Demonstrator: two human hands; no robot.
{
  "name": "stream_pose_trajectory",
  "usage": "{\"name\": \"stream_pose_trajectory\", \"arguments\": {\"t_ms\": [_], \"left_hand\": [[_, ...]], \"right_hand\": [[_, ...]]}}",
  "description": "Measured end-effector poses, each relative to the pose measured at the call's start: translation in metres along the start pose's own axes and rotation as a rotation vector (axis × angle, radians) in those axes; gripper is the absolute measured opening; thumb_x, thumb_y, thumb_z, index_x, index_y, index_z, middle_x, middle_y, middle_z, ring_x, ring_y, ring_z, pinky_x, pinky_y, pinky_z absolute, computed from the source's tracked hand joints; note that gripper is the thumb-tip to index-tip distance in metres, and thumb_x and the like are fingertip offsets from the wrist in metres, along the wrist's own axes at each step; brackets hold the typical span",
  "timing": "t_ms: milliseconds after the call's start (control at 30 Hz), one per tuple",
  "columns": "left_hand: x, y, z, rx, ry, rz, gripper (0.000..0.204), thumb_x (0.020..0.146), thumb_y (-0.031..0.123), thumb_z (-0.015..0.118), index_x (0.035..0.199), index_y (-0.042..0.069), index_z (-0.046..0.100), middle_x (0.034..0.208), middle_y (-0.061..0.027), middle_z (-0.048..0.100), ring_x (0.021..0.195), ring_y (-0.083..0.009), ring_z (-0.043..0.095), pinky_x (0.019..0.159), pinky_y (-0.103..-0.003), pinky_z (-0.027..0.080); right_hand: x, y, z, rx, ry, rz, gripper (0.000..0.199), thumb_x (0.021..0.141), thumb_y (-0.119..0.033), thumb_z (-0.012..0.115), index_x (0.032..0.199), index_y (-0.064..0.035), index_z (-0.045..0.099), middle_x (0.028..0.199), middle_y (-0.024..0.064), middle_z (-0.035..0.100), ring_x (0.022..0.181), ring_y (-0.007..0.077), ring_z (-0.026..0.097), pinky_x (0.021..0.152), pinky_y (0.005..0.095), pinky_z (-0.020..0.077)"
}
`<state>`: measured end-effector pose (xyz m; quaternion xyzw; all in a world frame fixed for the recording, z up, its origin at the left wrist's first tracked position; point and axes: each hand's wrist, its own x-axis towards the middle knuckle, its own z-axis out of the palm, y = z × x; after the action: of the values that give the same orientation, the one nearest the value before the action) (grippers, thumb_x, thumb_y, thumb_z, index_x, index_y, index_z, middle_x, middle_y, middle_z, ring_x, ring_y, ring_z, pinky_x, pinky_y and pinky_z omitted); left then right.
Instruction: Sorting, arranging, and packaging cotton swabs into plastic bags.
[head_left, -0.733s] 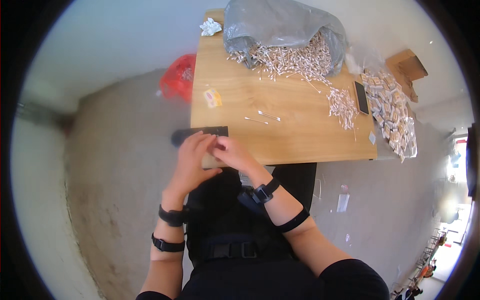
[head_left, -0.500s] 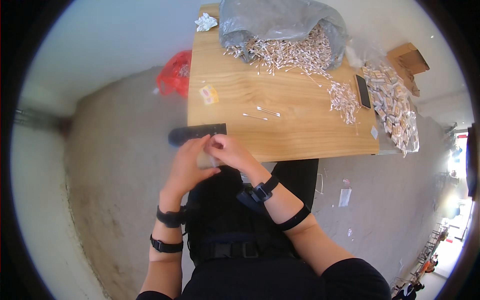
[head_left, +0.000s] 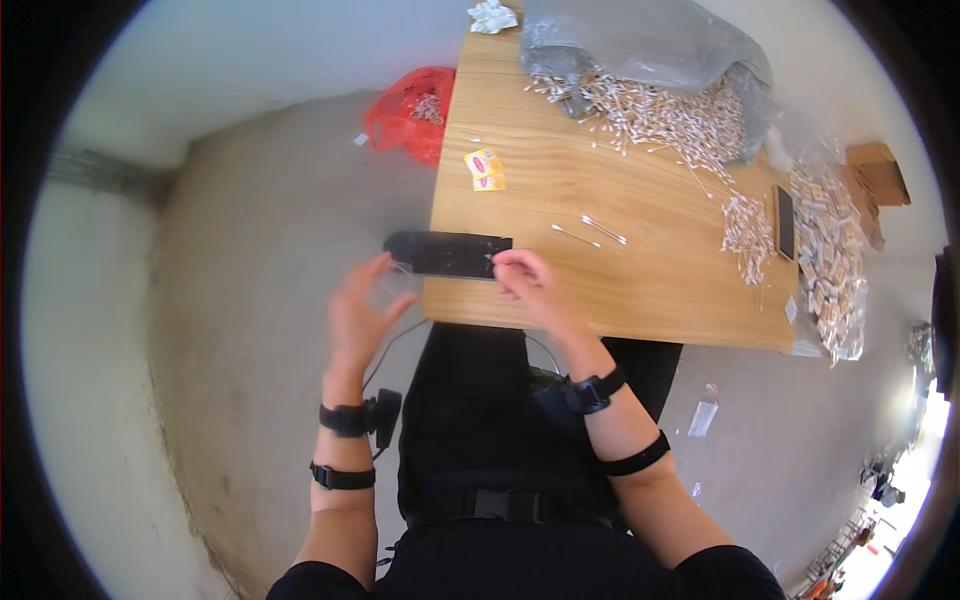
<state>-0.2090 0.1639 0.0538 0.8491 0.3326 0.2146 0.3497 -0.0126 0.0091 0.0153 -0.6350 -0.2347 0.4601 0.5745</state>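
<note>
My left hand (head_left: 357, 315) is held off the table's near left corner, thumb and fingers curved around a clear, round-rimmed plastic thing (head_left: 397, 279). Its exact kind is too faint to tell. My right hand (head_left: 535, 288) is over the table's near edge, its fingertips pressed together at the right end of a flat black strip (head_left: 450, 254). Whether something small is pinched there cannot be seen. That strip sticks out past the table's left edge. Three cotton swabs (head_left: 604, 230) lie beyond my right hand.
On the wooden table (head_left: 560, 190) are a grey plastic bag (head_left: 640, 45) spilling cotton swabs (head_left: 660, 110), a smaller swab pile (head_left: 747, 235), a phone (head_left: 784, 222) and yellow cards (head_left: 486, 170). Packed bundles (head_left: 830, 250) lie at the right; a red bag (head_left: 408, 112) hangs left.
My hands were together and have come apart, the right moving to the right and the left keeping the clear thing. The whole view has shifted, so the table appears further right.
</note>
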Motion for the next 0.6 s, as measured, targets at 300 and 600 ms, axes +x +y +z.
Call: {"name": "stream_pose_trajectory", "arguments": {"t_ms": [300,600], "left_hand": [[0.012,-0.071,-0.002,0.314,-0.046,-0.004,0.062,0.066,0.017,0.080,0.121,0.005,0.056,0.110,-0.0130,0.061,0.103,-0.0306,0.058,0.088,-0.038,0.047],[0.051,-0.049,-0.010,0.335,-0.271,0.179,0.074,0.062,0.015,0.081,0.129,0.008,0.049,0.122,-0.0149,0.055,0.113,-0.0343,0.051,0.095,-0.040,0.043]], "right_hand": [[-0.019,0.001,-0.024,0.035,0.143,0.129,0.024,0.093,-0.021,0.057,0.109,-0.0034,0.060,0.089,0.0012,0.060,0.082,0.0086,0.058,0.075,0.0232,0.0468],[-0.032,0.004,-0.035,0.014,0.178,0.107,0.023,0.093,-0.020,0.058,0.108,-0.0023,0.060,0.089,0.0018,0.061,0.081,0.0089,0.058,0.074,0.0233,0.0473]]}}
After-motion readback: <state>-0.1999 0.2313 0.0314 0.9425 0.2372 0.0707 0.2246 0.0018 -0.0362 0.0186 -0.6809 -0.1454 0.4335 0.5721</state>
